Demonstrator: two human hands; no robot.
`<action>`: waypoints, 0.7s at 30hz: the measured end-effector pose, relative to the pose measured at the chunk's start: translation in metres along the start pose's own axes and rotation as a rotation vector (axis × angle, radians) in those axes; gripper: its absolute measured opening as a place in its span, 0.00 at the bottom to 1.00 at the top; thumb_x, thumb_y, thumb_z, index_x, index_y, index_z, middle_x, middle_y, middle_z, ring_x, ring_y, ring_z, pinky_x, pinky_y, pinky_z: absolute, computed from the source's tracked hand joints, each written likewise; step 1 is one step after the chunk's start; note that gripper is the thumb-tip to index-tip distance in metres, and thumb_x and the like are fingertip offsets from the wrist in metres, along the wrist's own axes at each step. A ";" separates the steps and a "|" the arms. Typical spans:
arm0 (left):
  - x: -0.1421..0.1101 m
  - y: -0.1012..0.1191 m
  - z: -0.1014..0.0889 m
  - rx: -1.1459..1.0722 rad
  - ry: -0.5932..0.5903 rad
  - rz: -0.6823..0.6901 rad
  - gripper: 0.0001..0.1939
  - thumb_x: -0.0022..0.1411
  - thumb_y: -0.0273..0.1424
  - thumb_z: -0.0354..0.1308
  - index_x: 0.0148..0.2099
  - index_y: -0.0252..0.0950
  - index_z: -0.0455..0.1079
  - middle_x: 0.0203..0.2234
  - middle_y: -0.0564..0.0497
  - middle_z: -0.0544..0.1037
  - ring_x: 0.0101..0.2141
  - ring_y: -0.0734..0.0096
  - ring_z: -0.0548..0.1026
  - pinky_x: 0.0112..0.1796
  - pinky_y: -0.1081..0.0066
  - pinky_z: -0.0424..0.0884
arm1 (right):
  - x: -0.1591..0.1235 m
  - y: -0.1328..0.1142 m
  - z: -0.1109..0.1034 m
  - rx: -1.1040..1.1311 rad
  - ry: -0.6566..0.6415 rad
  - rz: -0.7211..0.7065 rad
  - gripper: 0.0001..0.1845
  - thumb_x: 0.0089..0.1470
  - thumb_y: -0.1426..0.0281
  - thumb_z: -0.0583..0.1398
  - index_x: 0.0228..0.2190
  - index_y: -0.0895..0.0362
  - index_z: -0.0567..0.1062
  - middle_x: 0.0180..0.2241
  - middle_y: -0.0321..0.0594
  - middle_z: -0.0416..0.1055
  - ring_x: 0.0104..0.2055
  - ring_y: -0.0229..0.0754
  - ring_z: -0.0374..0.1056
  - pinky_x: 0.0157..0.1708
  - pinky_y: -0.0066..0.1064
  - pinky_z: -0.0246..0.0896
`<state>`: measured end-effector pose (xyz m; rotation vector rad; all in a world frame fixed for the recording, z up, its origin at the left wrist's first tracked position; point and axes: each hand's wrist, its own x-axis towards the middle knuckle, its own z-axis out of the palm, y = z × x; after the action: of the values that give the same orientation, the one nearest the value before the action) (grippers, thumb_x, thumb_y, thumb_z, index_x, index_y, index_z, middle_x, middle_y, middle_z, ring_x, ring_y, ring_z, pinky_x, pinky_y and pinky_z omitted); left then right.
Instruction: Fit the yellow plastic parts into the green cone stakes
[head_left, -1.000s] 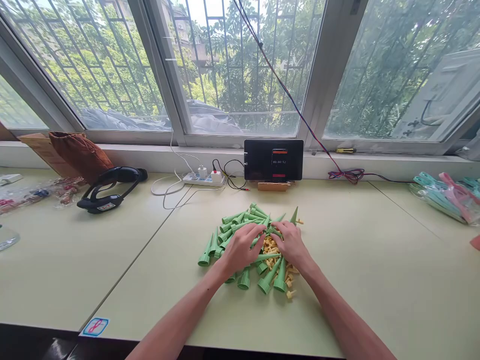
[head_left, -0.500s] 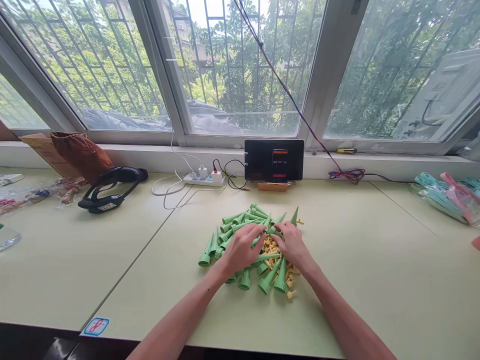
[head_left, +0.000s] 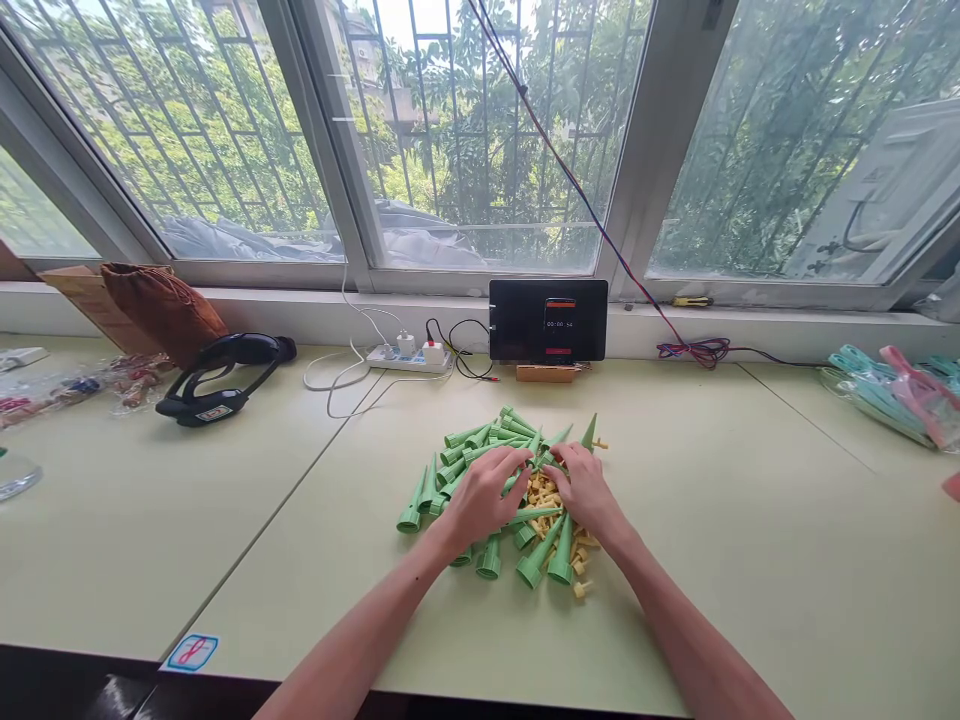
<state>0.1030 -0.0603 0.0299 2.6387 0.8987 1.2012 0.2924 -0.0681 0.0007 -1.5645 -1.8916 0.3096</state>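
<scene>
A heap of green plastic cone-shaped spikes (head_left: 452, 470) with wide collared ends lies in front of me on the table. Small yellow plastic plugs (head_left: 543, 492) with thin stems are piled in the middle and right of it. My left hand (head_left: 491, 490) reaches over the heap, its curled fingers closed at a green spike (head_left: 541, 458) between the two hands. From the other side my right hand (head_left: 586, 488) closes its bent fingers on the same spike. Fingers partly hide it. Two more spikes (head_left: 551, 558) lie nearest me, with a loose plug (head_left: 581, 590) beside them.
Behind the heap a tablet (head_left: 548, 320) stands on a small brown stand. A white power strip (head_left: 410, 360) with cables is left of it. Further left are a black headset (head_left: 217, 380) and a brown pouch (head_left: 161, 310). Bagged teal and pink items (head_left: 892, 390) lie far right.
</scene>
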 end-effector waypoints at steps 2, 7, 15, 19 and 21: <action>0.000 0.000 0.000 0.004 0.002 0.004 0.10 0.67 0.26 0.49 0.49 0.36 0.66 0.32 0.48 0.76 0.34 0.67 0.74 0.36 0.68 0.72 | 0.000 0.001 0.001 0.004 0.006 -0.006 0.08 0.61 0.70 0.53 0.40 0.57 0.72 0.37 0.45 0.70 0.42 0.49 0.66 0.44 0.39 0.57; 0.000 -0.001 0.000 0.008 0.006 -0.002 0.10 0.67 0.27 0.49 0.49 0.37 0.66 0.32 0.48 0.76 0.34 0.67 0.75 0.36 0.67 0.72 | 0.002 0.003 0.002 0.029 0.046 -0.023 0.09 0.61 0.69 0.53 0.40 0.57 0.72 0.37 0.45 0.72 0.41 0.49 0.67 0.43 0.38 0.58; 0.000 -0.001 0.001 -0.001 0.002 -0.017 0.10 0.67 0.27 0.50 0.49 0.36 0.66 0.33 0.48 0.76 0.34 0.66 0.75 0.36 0.66 0.73 | 0.003 -0.004 -0.004 0.174 0.174 -0.073 0.12 0.63 0.68 0.53 0.45 0.57 0.71 0.39 0.47 0.73 0.43 0.49 0.67 0.44 0.39 0.63; 0.001 0.001 0.000 -0.034 -0.002 -0.058 0.17 0.67 0.26 0.51 0.56 0.38 0.63 0.39 0.46 0.76 0.39 0.65 0.76 0.40 0.64 0.74 | 0.000 -0.015 -0.010 0.234 0.208 -0.151 0.14 0.64 0.67 0.52 0.49 0.55 0.69 0.44 0.48 0.71 0.46 0.49 0.67 0.45 0.39 0.64; 0.002 0.002 -0.002 -0.067 -0.014 -0.066 0.22 0.66 0.25 0.51 0.61 0.41 0.60 0.44 0.45 0.74 0.42 0.65 0.75 0.43 0.64 0.74 | -0.002 -0.022 -0.013 0.253 0.196 -0.188 0.14 0.65 0.67 0.52 0.50 0.54 0.69 0.43 0.46 0.71 0.46 0.48 0.67 0.44 0.38 0.64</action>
<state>0.1036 -0.0609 0.0329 2.5414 0.9198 1.1751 0.2835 -0.0783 0.0223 -1.1966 -1.7557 0.2888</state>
